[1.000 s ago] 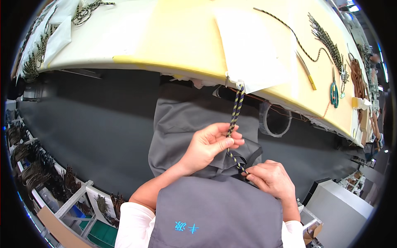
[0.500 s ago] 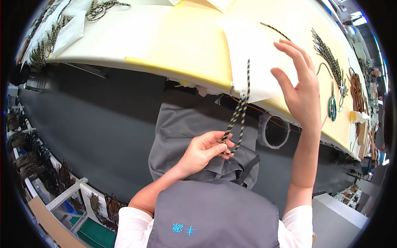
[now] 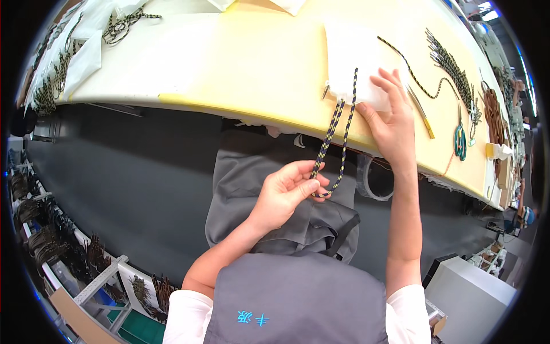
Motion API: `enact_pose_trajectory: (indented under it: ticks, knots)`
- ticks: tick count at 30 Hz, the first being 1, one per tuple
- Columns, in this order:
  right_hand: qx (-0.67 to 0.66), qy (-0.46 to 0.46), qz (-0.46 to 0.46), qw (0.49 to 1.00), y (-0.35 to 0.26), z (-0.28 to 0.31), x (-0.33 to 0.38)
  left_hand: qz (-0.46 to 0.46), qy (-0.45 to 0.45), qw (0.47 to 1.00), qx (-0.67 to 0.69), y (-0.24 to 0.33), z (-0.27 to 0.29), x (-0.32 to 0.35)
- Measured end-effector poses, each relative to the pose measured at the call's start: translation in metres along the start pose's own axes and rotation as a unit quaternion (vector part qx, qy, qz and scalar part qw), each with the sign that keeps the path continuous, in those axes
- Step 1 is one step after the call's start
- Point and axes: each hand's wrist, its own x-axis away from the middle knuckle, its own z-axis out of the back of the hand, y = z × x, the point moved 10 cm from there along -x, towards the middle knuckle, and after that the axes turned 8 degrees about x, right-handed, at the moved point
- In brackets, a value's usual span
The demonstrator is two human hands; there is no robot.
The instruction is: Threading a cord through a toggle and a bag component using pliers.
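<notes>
A black cord with yellow flecks (image 3: pixel 325 143) runs doubled from the table's edge down to my left hand (image 3: pixel 281 198). That hand is pinched closed on the bottom bend, above the lap of my grey apron. One free strand rises from it to lie on a white sheet (image 3: pixel 346 51), and the doubled part's upper end meets the sheet beside a small metal piece (image 3: pixel 326 90). My right hand (image 3: pixel 394 129) is open over the sheet's right edge, thumb and fingers apart. Its thumb is close to the free strand; whether they touch I cannot tell.
Right of my right hand on the yellow table (image 3: pixel 258 74) lie a pointed tool with a yellow end (image 3: pixel 424 117), a loose cord (image 3: pixel 421 86), teal-handled scissors (image 3: pixel 460 142) and a cord bundle (image 3: pixel 450 63). More cords (image 3: pixel 123 26) lie far left. A clear ring (image 3: pixel 366 183) hangs below the edge.
My right hand has come down and left, from above the table to beside the free strand. The left hand has risen slightly with the cord. The pointed tool has come into sight.
</notes>
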Motion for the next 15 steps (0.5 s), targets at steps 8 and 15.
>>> enact_pose_trajectory:
  ticks: [8, 15]
  knots:
    - [-0.264, -0.171, -0.284, 0.906, -0.020, -0.016, 0.095, 0.005, 0.019, 1.000, 0.001, -0.001, 0.008, -0.002]
    - [-0.410, -0.233, -0.371, 0.800, -0.027, -0.056, 0.114, 0.050, 0.005, 0.999, -0.006, -0.005, 0.008, -0.004]
